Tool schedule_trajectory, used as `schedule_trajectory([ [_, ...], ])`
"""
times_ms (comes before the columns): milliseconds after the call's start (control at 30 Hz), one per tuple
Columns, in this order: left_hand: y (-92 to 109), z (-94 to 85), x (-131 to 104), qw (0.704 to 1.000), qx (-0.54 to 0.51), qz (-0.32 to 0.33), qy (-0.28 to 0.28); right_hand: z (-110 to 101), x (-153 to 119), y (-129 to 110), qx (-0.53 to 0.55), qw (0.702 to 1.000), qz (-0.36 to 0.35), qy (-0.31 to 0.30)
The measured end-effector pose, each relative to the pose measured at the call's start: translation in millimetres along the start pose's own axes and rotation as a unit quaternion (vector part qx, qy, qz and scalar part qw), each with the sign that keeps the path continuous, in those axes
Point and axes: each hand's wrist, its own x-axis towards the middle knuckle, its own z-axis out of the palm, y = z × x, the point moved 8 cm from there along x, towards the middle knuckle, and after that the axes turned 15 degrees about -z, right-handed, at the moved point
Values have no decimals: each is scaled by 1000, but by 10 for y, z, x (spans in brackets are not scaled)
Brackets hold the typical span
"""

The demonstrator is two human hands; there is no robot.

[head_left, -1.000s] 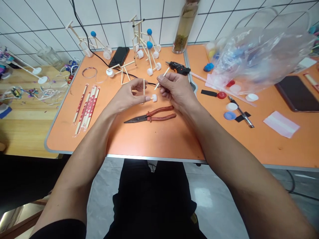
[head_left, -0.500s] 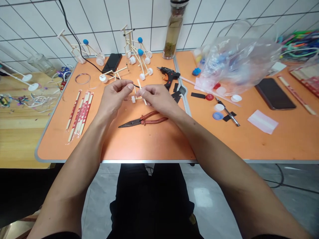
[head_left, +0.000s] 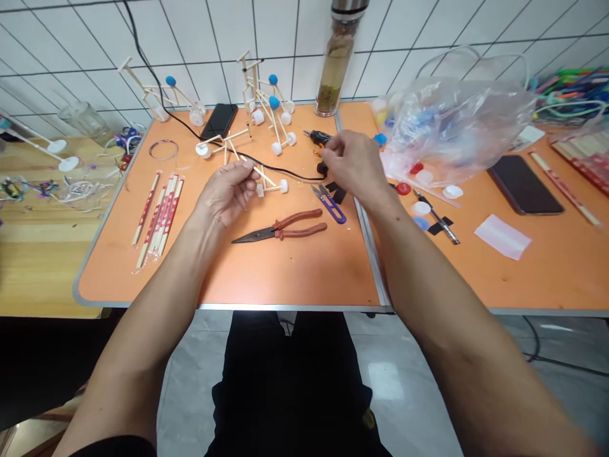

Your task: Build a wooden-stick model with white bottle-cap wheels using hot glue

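Observation:
Between the thumb and fingers of my left hand [head_left: 229,190] is a thin pale wooden stick [head_left: 263,174], slanting down to the right. Its far end lies in front of a small stick frame with white wheels [head_left: 271,188] on the table. My right hand [head_left: 349,162] has its fingers curled around the black and orange glue gun [head_left: 320,137], whose nozzle points left; the palm hides its rear. Purple-handled snips [head_left: 333,206] lie below that hand, and red-handled pliers [head_left: 280,233] lie nearer the table's front edge.
Stick models with wheels [head_left: 266,105], a phone [head_left: 219,122] and a tall glass bottle [head_left: 333,70] stand or lie at the back. Wrapped sticks [head_left: 162,219] are at left. A plastic bag [head_left: 457,120], caps, a pen [head_left: 440,219] and another phone [head_left: 526,184] are at right.
My right hand has left the stick and moved right and up to the glue gun, uncovering the snips and the wheeled frame. The stick stays in my left hand, now slanting differently.

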Motion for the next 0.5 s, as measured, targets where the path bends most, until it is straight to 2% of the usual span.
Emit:
schedule_trajectory([
  [100, -46, -15, 29, 998, -50, -49, -3, -68, 73, 341, -88, 993, 79, -27],
  [233, -89, -27, 48, 993, -86, -77, -9, 91, 122, 507, -66, 979, 169, -92],
  [367, -94, -41, 64, 991, -106, -82, -21, 209, 242, 547, -93, 972, 188, -102],
  [500, -58, -102, 96, 991, -109, -71, -10, 261, 306, 543, -107, 974, 186, -72],
])
